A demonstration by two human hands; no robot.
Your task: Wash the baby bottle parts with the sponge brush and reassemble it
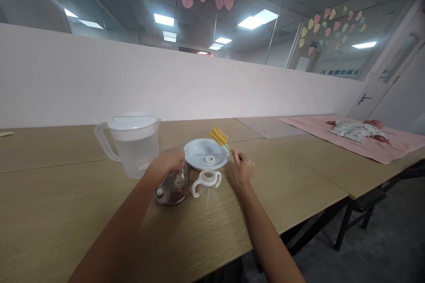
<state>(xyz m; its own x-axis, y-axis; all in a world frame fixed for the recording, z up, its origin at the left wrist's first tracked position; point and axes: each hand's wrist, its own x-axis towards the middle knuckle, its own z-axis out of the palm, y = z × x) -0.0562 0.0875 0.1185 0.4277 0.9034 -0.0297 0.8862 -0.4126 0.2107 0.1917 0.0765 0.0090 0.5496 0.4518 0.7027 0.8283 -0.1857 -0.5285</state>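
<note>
"Sponge brush (219,136)?"

"Pinched by its stem in right fingers (245,159); left fingers (181,161) over a dark object (171,192), grip impossible to tell."

"Done?"

"Bottle (207,182) uncovered, between both; white ring (209,159) in bowl (191,152) beyond."

"Remaining?"

"Seemingly closing the bottle, putting down the brush."

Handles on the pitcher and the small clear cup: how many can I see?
3: one on the left side of the lidded pitcher, and two white handles on the small cup, left and right. The left hand covers none of these.
</note>
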